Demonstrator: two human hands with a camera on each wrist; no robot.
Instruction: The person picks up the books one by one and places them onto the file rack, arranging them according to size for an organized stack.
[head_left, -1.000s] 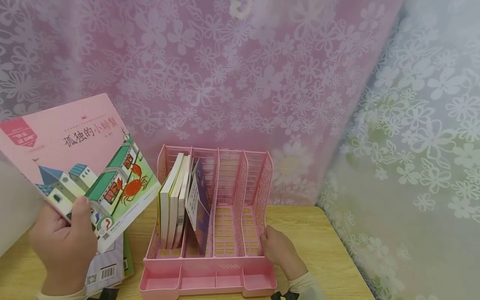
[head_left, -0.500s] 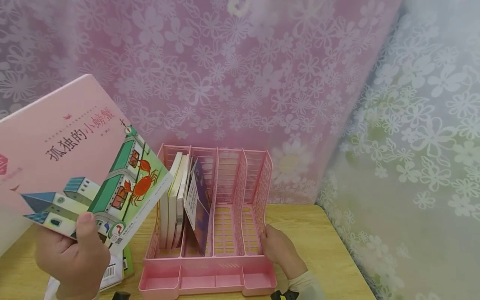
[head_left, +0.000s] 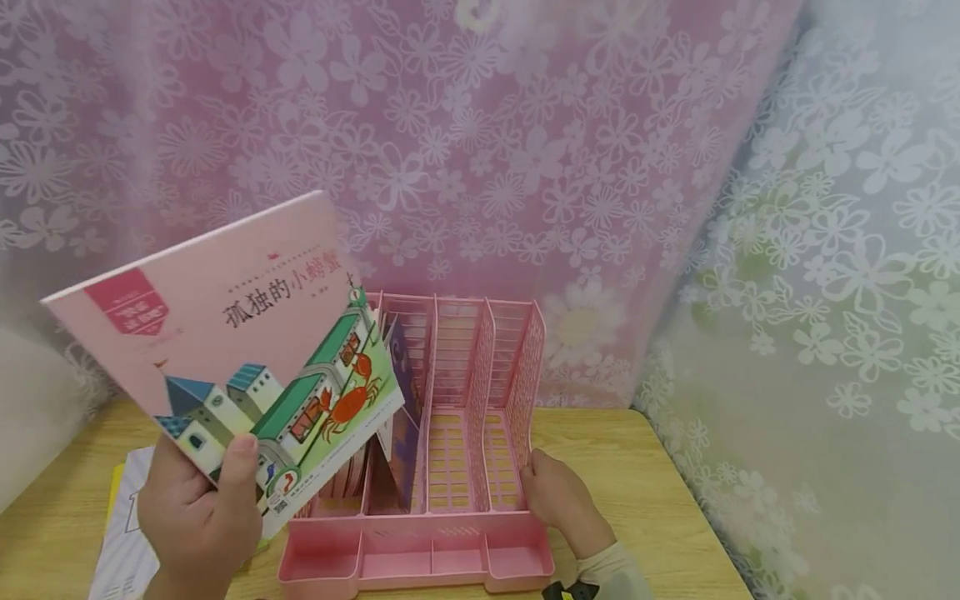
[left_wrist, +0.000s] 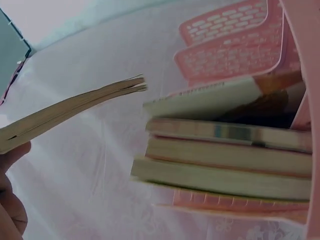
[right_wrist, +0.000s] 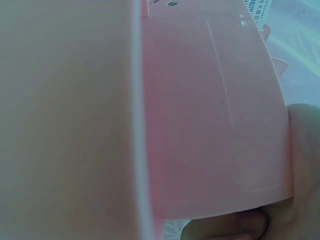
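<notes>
My left hand [head_left: 198, 521] pinches a pink picture book [head_left: 202, 321] by its lower edge, thumb on the cover. Its cover shows a green train and red crabs. The book tilts in front of the left part of a pink file rack [head_left: 420, 527], hiding most of the books there. In the left wrist view the held book's page edge [left_wrist: 65, 112] is apart from several upright books [left_wrist: 225, 152] in the rack. A dark purple book [head_left: 405, 462] leans in the second compartment. My right hand [head_left: 566, 504] grips the rack's right side panel [right_wrist: 215, 115].
Beside my left hand, a pile of books [head_left: 123, 533] lies on the wooden table [head_left: 637, 500]. Small trays [head_left: 457, 557] run along the rack's front. A pink floral curtain [head_left: 525, 167] hangs behind, and a pale floral one [head_left: 840, 292] borders the right.
My left hand has brought the picture book rightward, from left of the rack to in front of its left compartments. The right hand and the rack have stayed in place.
</notes>
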